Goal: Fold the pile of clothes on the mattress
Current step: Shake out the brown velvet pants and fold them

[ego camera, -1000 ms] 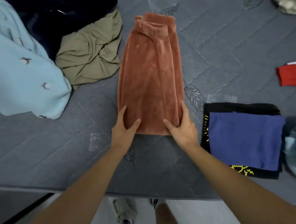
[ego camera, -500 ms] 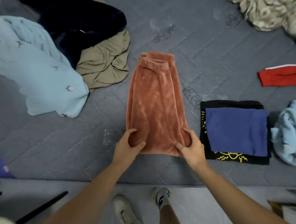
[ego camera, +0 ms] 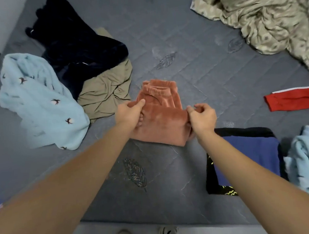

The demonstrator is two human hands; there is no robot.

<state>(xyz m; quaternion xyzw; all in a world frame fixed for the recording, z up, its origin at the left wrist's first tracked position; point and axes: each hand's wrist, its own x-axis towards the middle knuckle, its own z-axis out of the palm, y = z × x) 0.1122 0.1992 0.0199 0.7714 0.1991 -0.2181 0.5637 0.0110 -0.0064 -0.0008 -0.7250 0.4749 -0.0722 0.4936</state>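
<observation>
At the near edge of the mattress (ego camera: 174,197), on its right side, a folded navy and black garment stack (ego camera: 244,158) lies flat, with a pale blue fleece item (ego camera: 306,161) just beside it at the right edge. Toward the middle, the rust fleece trousers (ego camera: 161,127) lie with the lower half doubled over toward the waistband. The left hand (ego camera: 129,113) pinches the left end of the folded edge between thumb and curled fingers; the right hand (ego camera: 202,118) grips the right end with fingers curled round the fabric. To complete this fold well, lay both ends down level so the leading edge meets the waistband squarely, then press the layers flat before letting go; plush fabric is likely to spring back and creep. Just left of the trousers, the unfolded pile, an olive garment (ego camera: 104,94), a pale blue bird-print fleece (ego camera: 39,104) and a dark navy garment (ego camera: 77,49), crowds the working area. A red item (ego camera: 293,100) lies at the right edge; a crumpled patterned sheet (ego camera: 263,17) fills the far right corner.
</observation>
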